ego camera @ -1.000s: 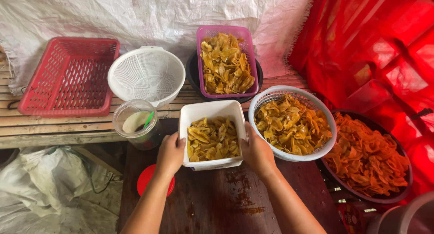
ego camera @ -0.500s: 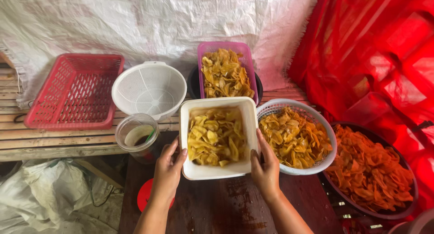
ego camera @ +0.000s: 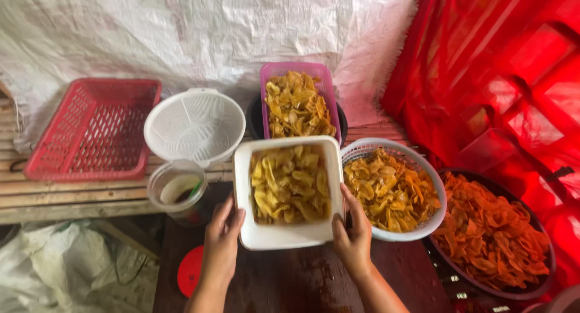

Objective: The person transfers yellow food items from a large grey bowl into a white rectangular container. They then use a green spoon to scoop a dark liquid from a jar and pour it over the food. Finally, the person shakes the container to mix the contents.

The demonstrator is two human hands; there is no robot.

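Note:
Both my hands hold a square white tub (ego camera: 281,234) full of yellow chips, lifted above the dark wooden table (ego camera: 290,283). My left hand (ego camera: 222,240) grips its left side near the front corner. My right hand (ego camera: 352,234) grips its right side, fingers up along the wall. The tub is slightly blurred.
A white round basket (ego camera: 417,228) of yellow chips sits right of the tub, and a dark tray (ego camera: 544,271) of orange chips lies further right. Behind are a pink basket (ego camera: 296,68) of chips, an empty white colander (ego camera: 193,125), a red basket (ego camera: 93,132) and a clear jar (ego camera: 177,189). Red plastic sheet (ego camera: 501,65) hangs at right.
The tub has risen and come closer to the camera, held in both hands. The view has shifted slightly downward.

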